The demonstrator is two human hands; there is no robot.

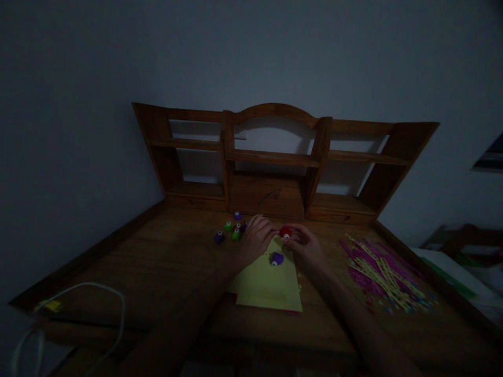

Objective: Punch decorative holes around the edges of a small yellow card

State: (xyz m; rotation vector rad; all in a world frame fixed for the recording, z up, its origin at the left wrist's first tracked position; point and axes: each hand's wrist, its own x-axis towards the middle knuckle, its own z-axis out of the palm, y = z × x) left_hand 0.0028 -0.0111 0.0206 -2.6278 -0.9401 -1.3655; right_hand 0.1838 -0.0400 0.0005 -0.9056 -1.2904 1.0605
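Note:
A small red craft punch with a white ring on its button is pinched in my right hand, over the top edge of the yellow paper. Beside it, my left hand has its fingers bent, thumb and fingertips closed on the paper's upper edge close to the punch. A purple craft punch lies on the sheet, between my hands. Small holes show near the paper's upper part. What lies under the left palm is hidden.
Several purple, green and red punches stand left of my left hand. Pink and yellow paper strips are heaped at right, with coloured paper bits nearby. A wooden shelf unit backs the desk. A white cable loops at front left.

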